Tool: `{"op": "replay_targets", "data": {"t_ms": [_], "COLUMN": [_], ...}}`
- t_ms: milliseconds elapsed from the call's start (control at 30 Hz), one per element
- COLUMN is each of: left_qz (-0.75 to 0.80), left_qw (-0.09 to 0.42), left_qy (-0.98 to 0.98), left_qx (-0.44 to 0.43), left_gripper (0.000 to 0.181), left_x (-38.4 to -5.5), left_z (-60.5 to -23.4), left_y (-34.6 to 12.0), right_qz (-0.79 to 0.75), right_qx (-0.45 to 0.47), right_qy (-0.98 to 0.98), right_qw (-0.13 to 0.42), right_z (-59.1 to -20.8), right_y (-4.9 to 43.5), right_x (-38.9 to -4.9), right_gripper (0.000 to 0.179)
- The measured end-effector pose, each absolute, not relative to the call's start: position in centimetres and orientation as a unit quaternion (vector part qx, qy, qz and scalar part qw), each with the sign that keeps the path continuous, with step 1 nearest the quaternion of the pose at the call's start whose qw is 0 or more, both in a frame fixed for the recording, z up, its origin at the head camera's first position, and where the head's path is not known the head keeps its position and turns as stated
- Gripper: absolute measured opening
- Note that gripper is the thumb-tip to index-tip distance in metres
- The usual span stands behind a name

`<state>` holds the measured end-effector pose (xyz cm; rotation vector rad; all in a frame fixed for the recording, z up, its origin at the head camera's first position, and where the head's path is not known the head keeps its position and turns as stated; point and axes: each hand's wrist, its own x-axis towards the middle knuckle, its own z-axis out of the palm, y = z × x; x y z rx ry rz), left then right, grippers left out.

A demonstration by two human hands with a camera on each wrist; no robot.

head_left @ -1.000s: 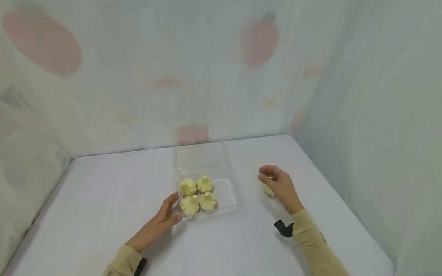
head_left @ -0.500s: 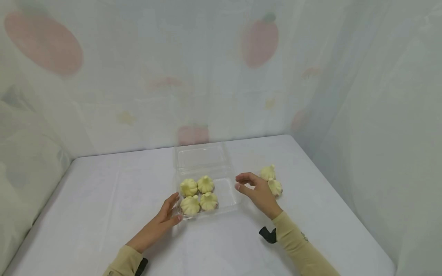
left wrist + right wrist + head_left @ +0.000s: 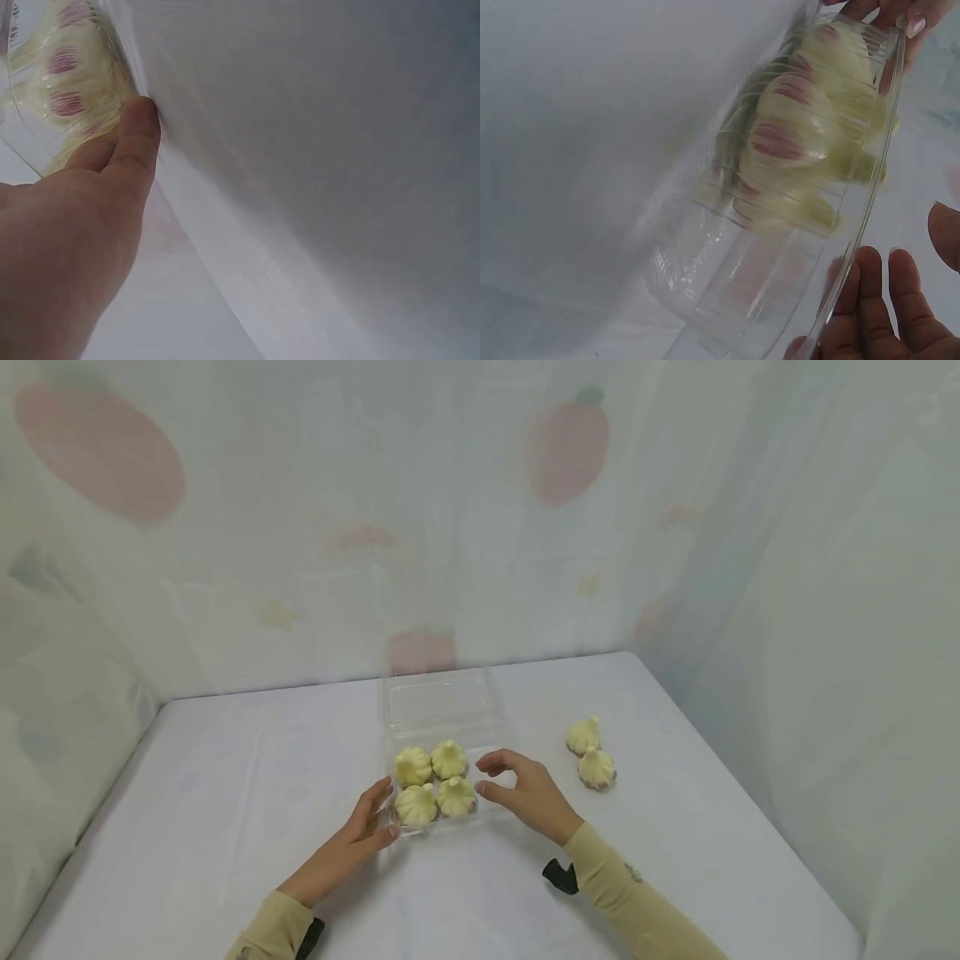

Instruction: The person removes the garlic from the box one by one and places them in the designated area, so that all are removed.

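Observation:
A clear plastic clamshell box lies with its lid folded back on the white table. Several pale garlic bulbs with purple streaks fill its left part, stems up. My left hand rests against the box's left side, thumb by the near corner; in the left wrist view, its fingertips lie along the clear wall. Over the right part of the box is my right hand, fingers bent and apart from the thumb. The right wrist view has no bulb between those fingers and the thumb.
Two more garlic bulbs, one in front and one behind it, sit on the table right of the box. Pale curtains with faded fruit prints stand behind the table, and others hang at both sides.
My right hand has moved left from above the two loose bulbs to the right part of the box, uncovering both bulbs. My left hand stays at the box.

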<state>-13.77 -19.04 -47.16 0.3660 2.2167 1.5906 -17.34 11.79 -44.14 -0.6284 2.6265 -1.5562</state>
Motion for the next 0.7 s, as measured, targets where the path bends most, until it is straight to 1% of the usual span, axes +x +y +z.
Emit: {"op": "replay_targets", "data": {"t_ms": [100, 200, 567, 700], "left_qz": [0.567, 0.567, 0.572, 0.573], "left_qw": [0.195, 0.193, 0.199, 0.195], "left_qy": [0.790, 0.790, 0.786, 0.786], "left_qx": [0.131, 0.132, 0.124, 0.123], "left_gripper": [0.079, 0.079, 0.079, 0.079], "left_x": [-13.9, -13.9, -13.9, -13.9], "left_z": [-47.3, -47.3, -47.3, -47.5], "left_y": [-19.1, -19.1, -19.0, -19.0], "right_qz": [-0.498, -0.488, -0.452, -0.442], "right_qx": [-0.209, -0.219, -0.238, -0.242], "right_qy": [0.841, 0.844, 0.859, 0.863], "right_qw": [0.027, 0.030, 0.043, 0.035], "right_z": [-44.3, -44.4, -44.9, -44.9], "right_y": [11.2, 10.6, 9.3, 8.8], "right_x": [-17.4, -17.5, -17.7, -17.8], "right_gripper": [0.034, 0.036, 0.033, 0.033]}}
